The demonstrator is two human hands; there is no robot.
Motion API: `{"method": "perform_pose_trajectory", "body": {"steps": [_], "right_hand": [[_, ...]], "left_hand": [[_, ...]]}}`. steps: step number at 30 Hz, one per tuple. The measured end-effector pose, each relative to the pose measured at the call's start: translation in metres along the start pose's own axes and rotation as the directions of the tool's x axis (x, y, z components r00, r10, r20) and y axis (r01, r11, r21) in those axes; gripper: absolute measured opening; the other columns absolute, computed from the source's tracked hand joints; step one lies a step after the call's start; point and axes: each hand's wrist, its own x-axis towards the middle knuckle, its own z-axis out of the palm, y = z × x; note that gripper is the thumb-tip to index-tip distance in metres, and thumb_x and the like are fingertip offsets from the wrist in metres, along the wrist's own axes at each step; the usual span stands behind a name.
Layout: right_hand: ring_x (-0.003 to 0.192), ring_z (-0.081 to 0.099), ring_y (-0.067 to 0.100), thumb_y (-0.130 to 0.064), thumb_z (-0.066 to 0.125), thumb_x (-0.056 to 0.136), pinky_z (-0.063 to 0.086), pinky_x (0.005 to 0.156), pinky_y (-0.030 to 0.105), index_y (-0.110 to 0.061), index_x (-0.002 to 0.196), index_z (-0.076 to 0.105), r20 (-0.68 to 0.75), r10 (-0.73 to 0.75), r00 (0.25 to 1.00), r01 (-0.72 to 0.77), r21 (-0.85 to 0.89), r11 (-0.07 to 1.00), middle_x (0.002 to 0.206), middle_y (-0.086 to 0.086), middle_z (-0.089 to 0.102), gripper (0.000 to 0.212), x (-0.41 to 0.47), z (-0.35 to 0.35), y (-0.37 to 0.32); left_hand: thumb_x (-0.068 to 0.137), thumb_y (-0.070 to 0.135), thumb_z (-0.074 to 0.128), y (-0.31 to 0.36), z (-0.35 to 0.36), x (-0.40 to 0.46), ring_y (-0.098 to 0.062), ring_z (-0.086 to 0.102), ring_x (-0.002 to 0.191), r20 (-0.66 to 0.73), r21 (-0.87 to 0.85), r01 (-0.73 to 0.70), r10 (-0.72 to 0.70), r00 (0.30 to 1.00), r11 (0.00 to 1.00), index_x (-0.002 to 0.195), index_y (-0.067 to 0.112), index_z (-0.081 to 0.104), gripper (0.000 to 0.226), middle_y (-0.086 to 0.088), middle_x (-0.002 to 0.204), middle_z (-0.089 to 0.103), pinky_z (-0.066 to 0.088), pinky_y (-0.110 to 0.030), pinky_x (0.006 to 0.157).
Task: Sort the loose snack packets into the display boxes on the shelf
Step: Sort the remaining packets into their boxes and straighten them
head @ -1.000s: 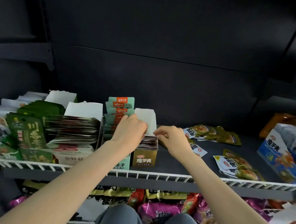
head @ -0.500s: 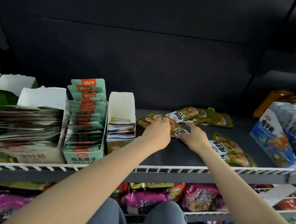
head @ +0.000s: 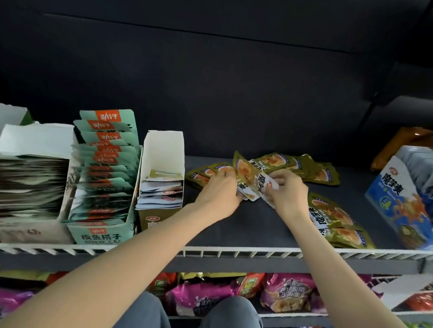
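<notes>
Olive-green snack packets lie loose on the dark shelf: one pile at the back and another at the right front. My left hand and my right hand together hold a small bunch of these packets, lifted and tilted off the shelf. More packets lie under and behind my left hand. A narrow olive display box with a white raised flap stands just left of my hands, partly filled with the same packets.
A teal display box full of packets stands left of the olive box, with a white box of dark packets beyond it. A blue display box sits at the right. A white wire rail edges the shelf front; bagged snacks fill the lower shelf.
Both hands left the olive box and moved right to the loose pile. They have gathered several packets there and lifted them off the shelf.
</notes>
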Motion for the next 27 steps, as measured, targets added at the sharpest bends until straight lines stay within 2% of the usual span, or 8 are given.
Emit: {"method": "perform_pose_trajectory", "body": {"steps": [4,7,9,13,17,21,24,27], "right_hand": [[0.086,0.057,0.010,-0.007,0.063,0.086,0.038,0.066,0.003,-0.010,0.100,0.070,-0.145,-0.268,0.953,0.283,0.094,0.955,0.096,0.002,0.065,0.015,-0.018,-0.019,-0.027],[0.084,0.057,-0.002,-0.005,0.065,0.085,0.041,0.073,0.004,-0.013,0.097,0.073,-0.186,-0.431,0.883,0.456,0.121,0.882,0.096,-0.002,0.063,0.017,-0.039,-0.029,-0.051],[0.087,0.056,-0.008,-0.005,0.064,0.084,0.042,0.075,0.004,-0.018,0.097,0.072,-0.172,-0.494,0.852,0.517,0.141,0.844,0.095,-0.006,0.062,0.019,-0.053,-0.032,-0.069],[0.091,0.060,-0.001,-0.014,0.065,0.086,0.046,0.077,0.009,-0.027,0.106,0.066,-0.110,-0.489,0.865,0.502,0.188,0.844,0.099,-0.012,0.066,0.023,-0.066,-0.027,-0.100],[0.087,0.061,0.006,-0.009,0.059,0.090,0.048,0.074,0.014,-0.018,0.106,0.066,-0.019,-0.556,0.831,0.554,0.118,0.824,0.096,-0.006,0.068,0.020,-0.074,-0.016,-0.129],[0.087,0.060,0.017,-0.006,0.054,0.091,0.047,0.075,0.028,-0.013,0.107,0.065,0.092,-0.632,0.769,0.636,-0.021,0.771,0.096,0.004,0.067,0.020,-0.077,0.006,-0.150],[0.089,0.058,0.023,-0.007,0.053,0.091,0.047,0.077,0.039,-0.012,0.109,0.066,0.189,-0.609,0.770,0.633,-0.118,0.765,0.098,0.009,0.061,0.024,-0.076,0.024,-0.154],[0.089,0.058,0.023,-0.007,0.055,0.089,0.049,0.079,0.038,-0.014,0.108,0.069,0.220,-0.560,0.799,0.595,-0.147,0.790,0.101,0.008,0.059,0.024,-0.074,0.037,-0.154]], "left_hand": [[0.093,0.012,0.053,0.010,-0.026,-0.016,-0.022,0.039,0.129,-0.192,-0.107,-0.200,0.177,0.965,0.974,0.147,0.016,0.023,0.062,-0.007,0.144,0.033,0.037,-0.036,0.105],[0.093,0.015,0.055,0.009,-0.050,-0.031,-0.019,0.045,0.114,-0.322,0.000,-0.288,0.272,0.907,0.958,0.131,0.023,0.048,0.040,-0.001,0.126,0.049,0.045,-0.039,0.092],[0.093,0.017,0.054,0.004,-0.067,-0.043,-0.019,0.051,0.100,-0.430,0.058,-0.302,0.297,0.853,0.952,0.110,0.018,0.060,0.018,0.001,0.106,0.056,0.048,-0.041,0.082],[0.091,0.016,0.058,-0.010,-0.094,-0.062,-0.019,0.059,0.084,-0.563,0.021,-0.349,0.299,0.770,0.937,0.098,0.010,0.066,0.012,-0.003,0.092,0.060,0.050,-0.037,0.074],[0.088,0.016,0.062,-0.037,-0.115,-0.079,-0.015,0.062,0.079,-0.619,0.000,-0.324,0.254,0.743,0.946,0.098,0.010,0.068,0.013,-0.001,0.092,0.063,0.054,-0.036,0.071],[0.086,0.017,0.065,-0.060,-0.131,-0.091,-0.013,0.064,0.087,-0.583,-0.014,-0.254,0.198,0.788,0.967,0.100,0.016,0.066,0.014,0.002,0.095,0.068,0.054,-0.034,0.077],[0.085,0.015,0.065,-0.070,-0.137,-0.101,-0.010,0.061,0.094,-0.569,0.016,-0.248,0.213,0.795,0.969,0.105,0.018,0.063,0.020,0.005,0.100,0.067,0.053,-0.033,0.082],[0.089,0.016,0.060,-0.075,-0.141,-0.109,-0.011,0.060,0.096,-0.519,0.130,-0.225,0.259,0.814,0.966,0.104,0.020,0.064,0.015,0.005,0.103,0.066,0.051,-0.028,0.081]]}}
